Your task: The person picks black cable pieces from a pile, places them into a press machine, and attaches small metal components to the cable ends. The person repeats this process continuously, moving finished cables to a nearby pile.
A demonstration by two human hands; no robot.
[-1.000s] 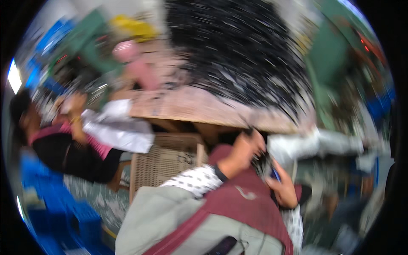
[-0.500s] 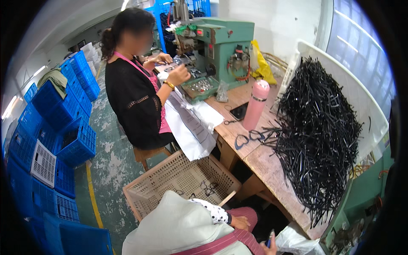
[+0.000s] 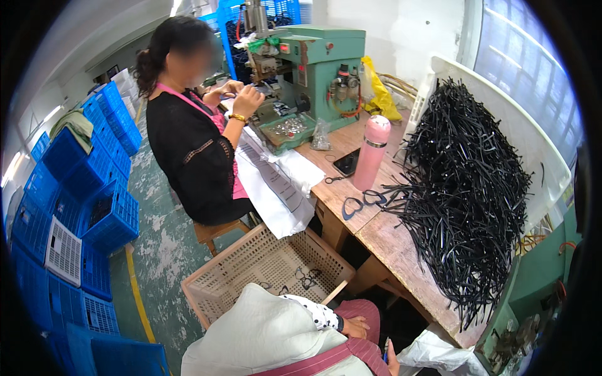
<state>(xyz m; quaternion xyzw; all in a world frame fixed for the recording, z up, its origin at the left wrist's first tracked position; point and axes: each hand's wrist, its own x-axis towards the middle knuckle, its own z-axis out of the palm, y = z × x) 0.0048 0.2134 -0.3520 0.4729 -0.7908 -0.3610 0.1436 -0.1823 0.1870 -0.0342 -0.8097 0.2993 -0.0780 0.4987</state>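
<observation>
Low in the view, the person's left hand (image 3: pixel 359 327) rests on the lap over dark red cloth, fingers curled loosely; whether it grips anything cannot be told, since a white sleeve and a pale bundle of fabric (image 3: pixel 263 335) cover the wrist and most of the arm. The right hand (image 3: pixel 391 358) is cut off at the lower edge, only a sliver showing beside a thin blue object, so its state cannot be made out. Just ahead of the hands sits a beige perforated basket (image 3: pixel 216 282) on the floor, with a few dark spectacle frames (image 3: pixel 305 277) lying inside. On the wooden counter (image 3: pixel 401 247) a large heap of black temple arms (image 3: pixel 470 188) spills from a white tray, near a pink bottle (image 3: pixel 371 151). A co-worker (image 3: pixel 194 150) sits at a green machine (image 3: pixel 320 69), hands raised together.
</observation>
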